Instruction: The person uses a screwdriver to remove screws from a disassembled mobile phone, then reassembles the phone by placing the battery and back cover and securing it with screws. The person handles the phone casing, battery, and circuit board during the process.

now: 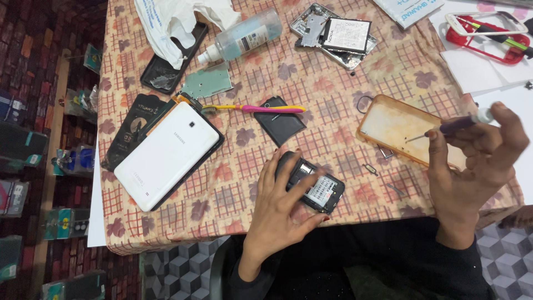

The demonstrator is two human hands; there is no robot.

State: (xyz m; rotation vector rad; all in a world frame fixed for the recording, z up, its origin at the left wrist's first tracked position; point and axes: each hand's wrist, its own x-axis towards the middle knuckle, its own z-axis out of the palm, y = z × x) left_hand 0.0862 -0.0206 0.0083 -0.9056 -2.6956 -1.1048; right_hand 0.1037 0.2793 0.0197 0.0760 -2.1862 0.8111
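A small black phone (319, 190) with its back cover off lies near the table's front edge, showing a battery with a white label. My left hand (277, 208) rests on its left side with fingers spread over it. My right hand (477, 161) is raised to the right, holding a small screwdriver (449, 126) with a purple grip; its thin tip points left over an orange-rimmed transparent phone case (397, 128). A loose black back cover (279, 119) lies further back.
On the leaf-patterned tablecloth (333, 78) lie a white tablet (166, 153), a pink-and-yellow toothbrush (255, 108), a clear spray bottle (244, 34), an opened phone with battery (336, 34), a black case (169, 66), a red-and-white case (486, 30), and small metal parts (383, 161).
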